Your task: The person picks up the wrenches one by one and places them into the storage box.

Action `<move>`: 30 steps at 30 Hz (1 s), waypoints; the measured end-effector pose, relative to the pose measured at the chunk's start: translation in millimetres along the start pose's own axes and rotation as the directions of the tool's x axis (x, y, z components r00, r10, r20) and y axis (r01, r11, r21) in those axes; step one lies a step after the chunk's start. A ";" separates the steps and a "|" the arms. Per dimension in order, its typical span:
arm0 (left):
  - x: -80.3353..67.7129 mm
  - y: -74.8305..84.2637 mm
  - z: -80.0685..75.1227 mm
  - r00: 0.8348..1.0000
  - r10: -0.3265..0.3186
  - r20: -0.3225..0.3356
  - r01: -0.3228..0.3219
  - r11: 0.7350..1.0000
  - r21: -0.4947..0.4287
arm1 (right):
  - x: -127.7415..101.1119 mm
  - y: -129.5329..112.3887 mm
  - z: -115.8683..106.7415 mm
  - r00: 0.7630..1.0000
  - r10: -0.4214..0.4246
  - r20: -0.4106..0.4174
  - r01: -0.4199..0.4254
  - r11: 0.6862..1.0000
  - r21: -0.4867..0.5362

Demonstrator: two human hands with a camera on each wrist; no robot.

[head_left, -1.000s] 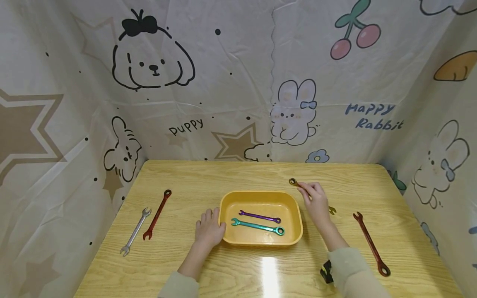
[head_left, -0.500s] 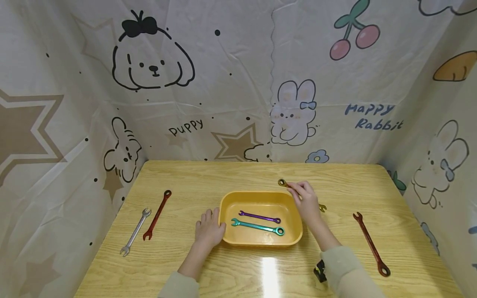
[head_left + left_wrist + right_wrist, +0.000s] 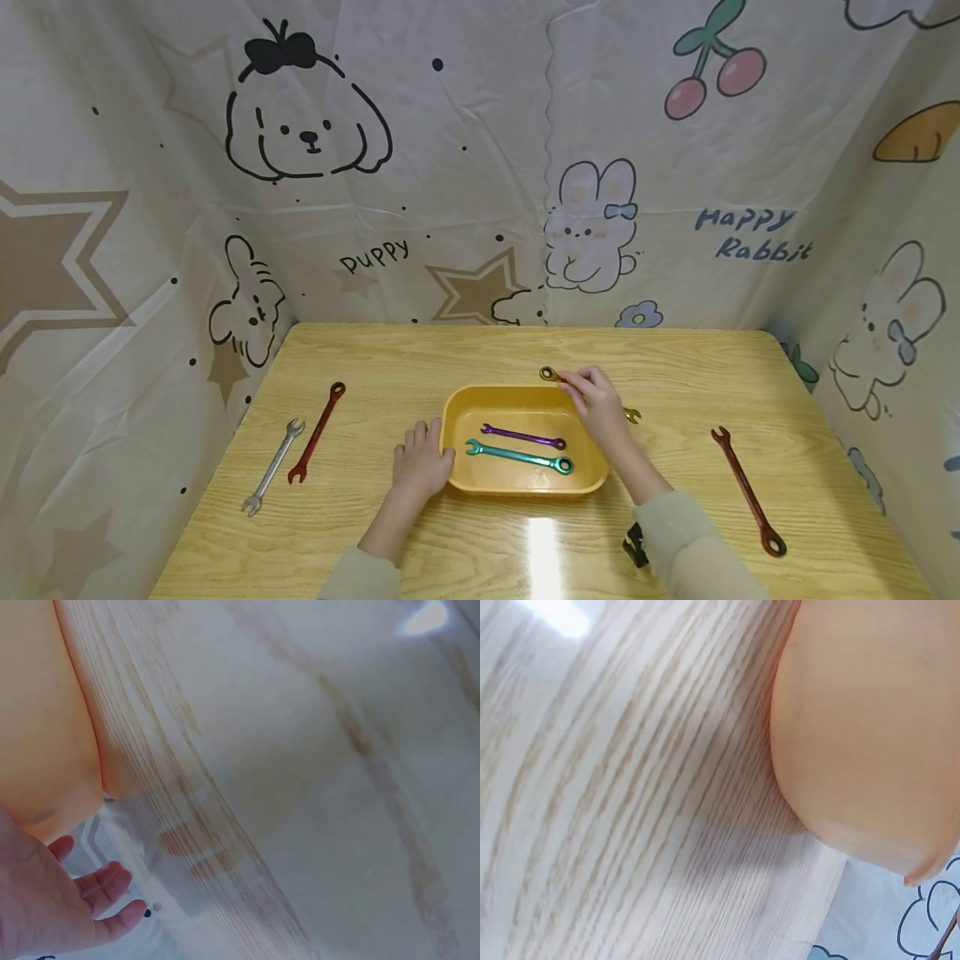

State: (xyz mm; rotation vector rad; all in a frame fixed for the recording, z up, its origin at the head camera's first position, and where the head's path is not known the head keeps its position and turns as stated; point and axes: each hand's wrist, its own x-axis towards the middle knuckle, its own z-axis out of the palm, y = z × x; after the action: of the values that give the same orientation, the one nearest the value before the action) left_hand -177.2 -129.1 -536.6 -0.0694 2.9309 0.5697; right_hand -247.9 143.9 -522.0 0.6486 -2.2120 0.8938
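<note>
My right hand [image 3: 597, 407] pinches a gold ratcheting combination wrench [image 3: 550, 374] over the back right rim of the yellow plastic bin [image 3: 525, 486]. The wrench's ring end points left past my fingertips, and its open end shows on the other side of the hand; the middle is hidden. My left hand [image 3: 422, 458] rests at the bin's left wall, fingers extended and thumb at the rim; the left wrist view shows this hand [image 3: 67, 900] beside the wall. Inside the bin lie a purple wrench [image 3: 522, 437] and a teal wrench [image 3: 519, 455], roughly parallel.
On the table's left lie a silver open-ended wrench [image 3: 273, 467] and a red wrench [image 3: 317, 433]. Another red wrench [image 3: 747, 492] lies at the right. The wooden table [image 3: 375, 358] is enclosed by patterned cloth [image 3: 465, 192] behind and at both sides.
My right hand has moved left with the gold wrench, from beside the bin to over its back right rim. The left hand, the bin and the other wrenches have stayed put.
</note>
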 end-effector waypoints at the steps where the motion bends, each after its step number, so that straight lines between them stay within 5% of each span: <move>1: 0.1 -0.1 0.2 1.000 0.001 -0.001 -0.001 1.000 0.000 | 0.2 -0.6 1.2 1.000 -0.012 0.007 0.012 1.000 0.002; 30: 0.3 0.2 -0.1 1.000 -0.005 0.005 0.005 1.000 -0.006 | 2.5 -19.3 34.1 0.972 -0.162 0.173 0.155 0.987 0.050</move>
State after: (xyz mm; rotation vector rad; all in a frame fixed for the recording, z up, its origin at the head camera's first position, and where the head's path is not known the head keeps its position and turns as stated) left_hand -177.6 -128.9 -536.4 -0.0763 2.9232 0.5774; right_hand -250.2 105.8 -531.1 0.9406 -2.2647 0.8237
